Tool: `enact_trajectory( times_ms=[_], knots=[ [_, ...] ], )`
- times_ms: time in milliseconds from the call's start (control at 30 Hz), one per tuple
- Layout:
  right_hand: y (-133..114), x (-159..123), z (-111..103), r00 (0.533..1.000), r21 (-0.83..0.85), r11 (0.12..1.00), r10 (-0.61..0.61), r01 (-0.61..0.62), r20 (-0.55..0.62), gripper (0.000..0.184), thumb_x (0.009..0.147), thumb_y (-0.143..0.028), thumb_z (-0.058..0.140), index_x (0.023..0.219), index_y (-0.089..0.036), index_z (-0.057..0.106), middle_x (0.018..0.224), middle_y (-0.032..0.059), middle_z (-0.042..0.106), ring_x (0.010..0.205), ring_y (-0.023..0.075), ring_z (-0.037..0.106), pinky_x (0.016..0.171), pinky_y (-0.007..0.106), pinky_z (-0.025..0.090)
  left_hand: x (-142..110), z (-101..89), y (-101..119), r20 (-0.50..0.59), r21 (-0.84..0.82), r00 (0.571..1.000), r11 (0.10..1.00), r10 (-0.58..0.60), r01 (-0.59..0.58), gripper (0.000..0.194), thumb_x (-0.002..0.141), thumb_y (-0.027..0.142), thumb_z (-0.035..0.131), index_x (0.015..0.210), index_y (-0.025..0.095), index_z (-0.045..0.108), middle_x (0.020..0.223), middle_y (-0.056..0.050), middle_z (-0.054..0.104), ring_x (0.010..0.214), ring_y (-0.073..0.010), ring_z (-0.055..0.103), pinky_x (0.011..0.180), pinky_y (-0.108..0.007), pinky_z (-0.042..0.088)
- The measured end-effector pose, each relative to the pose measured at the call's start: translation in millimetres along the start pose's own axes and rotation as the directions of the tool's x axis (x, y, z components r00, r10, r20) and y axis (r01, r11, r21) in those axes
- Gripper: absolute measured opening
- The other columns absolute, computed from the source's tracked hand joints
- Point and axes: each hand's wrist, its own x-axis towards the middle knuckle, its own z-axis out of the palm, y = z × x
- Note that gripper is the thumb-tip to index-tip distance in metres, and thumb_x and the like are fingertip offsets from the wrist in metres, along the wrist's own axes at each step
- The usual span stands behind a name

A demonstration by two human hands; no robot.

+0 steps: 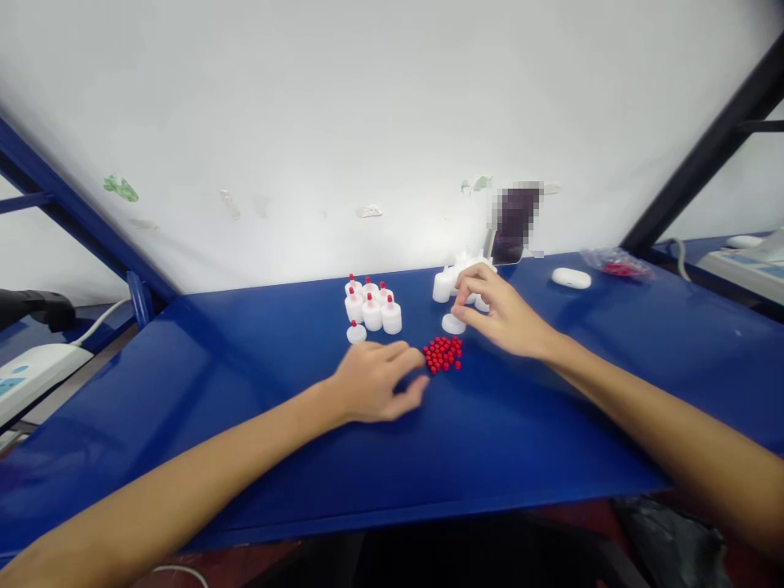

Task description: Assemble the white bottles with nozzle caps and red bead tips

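Observation:
My left hand [375, 380] rests on the blue table [245, 392], fingers curled with thumb and forefinger reaching toward a small heap of red beads [443, 354] just to its right. Whether a bead is pinched between them I cannot make out. My right hand [499, 310] hovers over loose white caps [443, 286], its fingertips closed on a flat white cap [454, 324] lying beside the beads. To the left of that stands a cluster of several white caps with red tips [371, 306].
A white earbud case [571, 278] and a clear bag of red pieces [617, 265] lie at the back right. A phone [513, 230] leans on the white wall. White power strips sit at the far left [30, 371] and far right [744, 265].

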Motion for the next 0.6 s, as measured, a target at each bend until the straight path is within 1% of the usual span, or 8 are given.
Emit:
enact_trajectory(
  times_ms=[33, 100, 167, 200, 267, 367, 467, 600],
  knots=[
    [1, 0, 0, 1.0, 0.018, 1.0, 0.001, 0.0, -0.014, 0.008, 0.085, -0.021, 0.062, 0.078, -0.021, 0.058, 0.096, 0.0034, 0.052, 0.088, 0.019, 0.054, 0.08, 0.036, 0.044, 3, 1.9, 7, 0.059, 0.014, 0.998, 1.0, -0.014, 0.014, 0.02, 0.09, 0.033, 0.052, 0.098, 0.018, 0.062, 0.076, 0.001, 0.065, 0.05, -0.0102, 0.048, 0.048, -0.024, 0.032],
    [3, 0, 2, 0.998, 0.061, 0.998, 0.02, -0.016, -0.064, 0.01, 0.086, -0.023, 0.062, 0.078, -0.021, 0.057, 0.086, 0.0006, 0.048, 0.073, 0.015, 0.048, 0.069, 0.033, 0.042, 6, 4.8, 13, 0.168, 0.001, 0.974, 0.988, -0.151, 0.153, 0.028, 0.092, 0.032, 0.049, 0.116, 0.018, 0.058, 0.092, -0.003, 0.068, 0.06, -0.0125, 0.057, 0.051, -0.024, 0.037],
    [3, 0, 4, 0.993, 0.095, 0.995, 0.048, -0.038, -0.105, 0.01, 0.087, -0.026, 0.063, 0.08, -0.021, 0.058, 0.082, -0.0008, 0.045, 0.064, 0.0127, 0.043, 0.061, 0.03, 0.038, 7, 6.1, 12, 0.254, -0.022, 0.932, 0.962, -0.257, 0.271, 0.034, 0.094, 0.03, 0.046, 0.126, 0.02, 0.052, 0.103, -0.005, 0.067, 0.066, -0.0138, 0.061, 0.055, -0.025, 0.041],
    [2, 0, 5, 0.991, 0.1, 0.994, 0.058, -0.047, -0.118, 0.01, 0.087, -0.027, 0.063, 0.081, -0.021, 0.059, 0.081, -0.001, 0.045, 0.062, 0.0121, 0.042, 0.059, 0.03, 0.037, 7, 6.2, 10, 0.288, -0.031, 0.915, 0.952, -0.282, 0.303, 0.035, 0.095, 0.03, 0.045, 0.129, 0.021, 0.051, 0.106, -0.005, 0.066, 0.067, -0.014, 0.061, 0.057, -0.025, 0.042],
    [2, 0, 6, 0.989, 0.067, 0.996, 0.064, -0.056, -0.136, 0.009, 0.088, -0.027, 0.062, 0.082, -0.021, 0.061, 0.083, -0.0005, 0.046, 0.062, 0.0119, 0.045, 0.059, 0.03, 0.039, 7, 6.0, 5, 0.329, -0.044, 0.897, 0.944, -0.295, 0.327, 0.034, 0.097, 0.029, 0.043, 0.13, 0.023, 0.051, 0.106, -0.005, 0.064, 0.068, -0.0141, 0.06, 0.06, -0.027, 0.044],
    [4, -1, 6, 0.992, -0.033, 0.999, 0.03, -0.034, -0.121, 0.007, 0.089, -0.026, 0.061, 0.084, -0.021, 0.062, 0.091, 0.002, 0.05, 0.07, 0.0136, 0.052, 0.068, 0.032, 0.045, 7, 5.6, 3, 0.363, -0.057, 0.882, 0.937, -0.302, 0.345, 0.032, 0.099, 0.031, 0.041, 0.128, 0.024, 0.054, 0.105, -0.004, 0.062, 0.073, -0.0148, 0.061, 0.064, -0.027, 0.045],
    [12, -2, 6, 0.999, -0.138, 0.99, 0.02, -0.025, -0.038, 0.009, 0.09, -0.027, 0.058, 0.089, -0.021, 0.064, 0.101, 0.0052, 0.052, 0.077, 0.0155, 0.056, 0.075, 0.033, 0.047, 8, 5.5, 3, 0.386, -0.057, 0.87, 0.933, -0.308, 0.356, 0.031, 0.101, 0.033, 0.039, 0.126, 0.025, 0.056, 0.107, -0.004, 0.06, 0.076, -0.015, 0.061, 0.063, -0.027, 0.044],
    [24, -2, 6, 0.992, -0.286, 0.954, 0.109, -0.086, 0.068, 0.014, 0.092, -0.029, 0.054, 0.092, -0.02, 0.065, 0.092, 0.0047, 0.058, 0.069, 0.0153, 0.055, 0.07, 0.032, 0.045, 8, 5.6, 3, 0.386, -0.054, 0.867, 0.931, -0.314, 0.361, 0.028, 0.1, 0.031, 0.04, 0.122, 0.024, 0.057, 0.105, -0.004, 0.059, 0.074, -0.014, 0.059, 0.063, -0.027, 0.043]
  ],
)
